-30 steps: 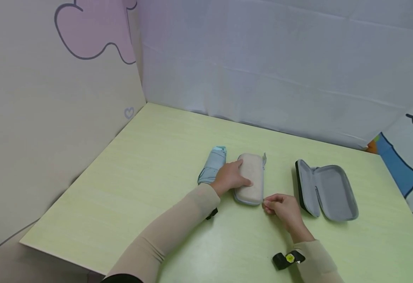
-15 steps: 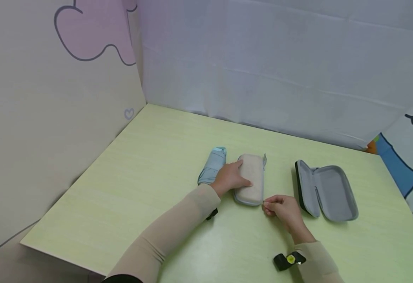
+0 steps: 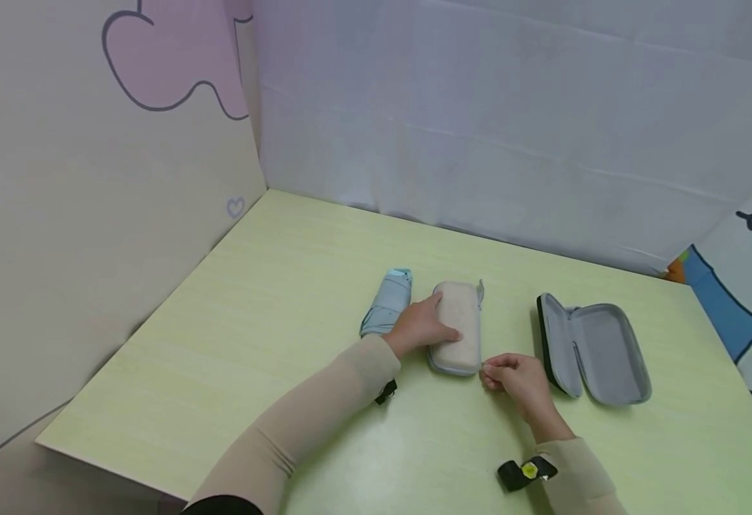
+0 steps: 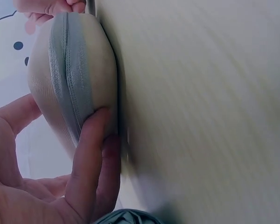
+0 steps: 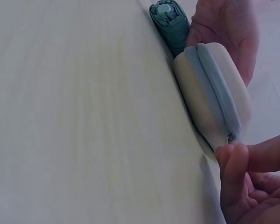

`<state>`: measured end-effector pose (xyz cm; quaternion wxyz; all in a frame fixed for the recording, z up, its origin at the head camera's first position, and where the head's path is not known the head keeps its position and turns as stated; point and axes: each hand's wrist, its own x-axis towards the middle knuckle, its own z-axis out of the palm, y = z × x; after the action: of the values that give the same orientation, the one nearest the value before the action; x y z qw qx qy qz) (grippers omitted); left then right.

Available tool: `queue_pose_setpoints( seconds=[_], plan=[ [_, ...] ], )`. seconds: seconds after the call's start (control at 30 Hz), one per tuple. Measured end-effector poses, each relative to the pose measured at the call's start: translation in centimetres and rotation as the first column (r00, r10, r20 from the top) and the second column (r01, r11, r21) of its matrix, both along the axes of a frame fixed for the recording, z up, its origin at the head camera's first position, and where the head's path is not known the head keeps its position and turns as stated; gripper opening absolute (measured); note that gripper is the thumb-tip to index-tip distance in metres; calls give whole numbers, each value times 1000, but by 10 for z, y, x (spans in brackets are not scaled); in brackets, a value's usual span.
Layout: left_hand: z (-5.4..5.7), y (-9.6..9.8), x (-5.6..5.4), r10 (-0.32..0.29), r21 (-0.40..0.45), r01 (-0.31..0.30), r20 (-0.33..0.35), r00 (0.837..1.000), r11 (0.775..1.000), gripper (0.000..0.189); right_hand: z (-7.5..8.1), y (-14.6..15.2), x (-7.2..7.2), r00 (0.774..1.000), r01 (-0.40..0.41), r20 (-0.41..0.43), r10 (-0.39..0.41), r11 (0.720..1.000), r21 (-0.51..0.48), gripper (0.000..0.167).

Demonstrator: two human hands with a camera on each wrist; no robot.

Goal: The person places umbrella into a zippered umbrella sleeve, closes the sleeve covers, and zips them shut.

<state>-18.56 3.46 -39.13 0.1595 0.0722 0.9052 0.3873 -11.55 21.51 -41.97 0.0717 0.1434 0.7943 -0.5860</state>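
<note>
A: Hands?

B: Left hand (image 3: pixel 422 325) grips the beige case (image 3: pixel 462 307), digits wrapped over its left side and onto the top. Right hand (image 3: pixel 516 379): thumb and finger pinched at the near right corner, on the zip band (image 5: pixel 219 88). Dark slider (image 5: pixel 231 138) peeks out at the fingertips; whatever sits between them is hidden.

A: Where's the beige case?

B: Flat on the table (image 3: pixel 273 265), between the other two items, long side pointing away from the person. Gray loop (image 3: pixel 481 290) at its far right corner.

A: Containers?

B: Two. Beige: halves together, contents out of sight. Can't tell if the zip is run all the way. Gray-lined case (image 3: pixel 610 357), to the right: hinged open, lining visible in both halves, left half tilted up, right half flatter.

A: By the left hand?

B: Folded blue umbrella (image 3: pixel 389 300), left of the beige case. Can't tell if hand and umbrella touch.

A: Edges, room?

B: Widest stretch of tabletop runs left, umbrella to left wall (image 3: pixel 125 214). Another strip behind everything, up to the back sheet (image 3: pixel 479 107). Gap between the cases is partly taken by the right hand. Gray-lined case sits nearest the right edge, tabletop between.
</note>
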Motion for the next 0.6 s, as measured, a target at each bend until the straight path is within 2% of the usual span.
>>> queue_pose_setpoints(
  seconds=[0.13,0.23,0.3,0.37,0.4,0.43,0.47,0.53,0.57,0.6],
  plan=[
    [-1,1,2,7,23,-7,-9,1000,1000,92,1,2,0,1000,31,-2,-31,999,-11,14],
    [0,4,0,1,-32,-3,-46,999,999,94,1,4,0,999,42,6,-42,999,-25,15],
    [3,7,-5,-44,-107,34,-89,995,994,95,1,4,1,999,43,12,-43,999,-29,15],
    [8,10,-13,-156,-217,121,-149,976,969,95,1,5,0,999,40,14,-40,999,-26,16],
    [11,11,-19,-244,-287,186,-181,953,940,95,0,5,0,999,39,12,-39,999,-24,16],
    [15,13,-25,-348,-356,261,-204,915,897,92,0,5,0,999,39,9,-39,999,-21,16],
    [19,15,-31,-451,-420,335,-215,866,843,90,0,5,0,999,38,5,-38,999,-18,16],
    [27,18,-41,-633,-528,461,-200,748,713,82,0,5,1,1000,31,-1,-31,999,-12,16],
    [30,20,-46,-699,-561,513,-176,693,650,79,-1,5,1,1000,27,-3,-27,1000,-10,17],
    [33,22,-50,-750,-581,558,-144,646,593,76,-1,5,1,1000,26,-5,-26,1000,-8,17]
  ],
)
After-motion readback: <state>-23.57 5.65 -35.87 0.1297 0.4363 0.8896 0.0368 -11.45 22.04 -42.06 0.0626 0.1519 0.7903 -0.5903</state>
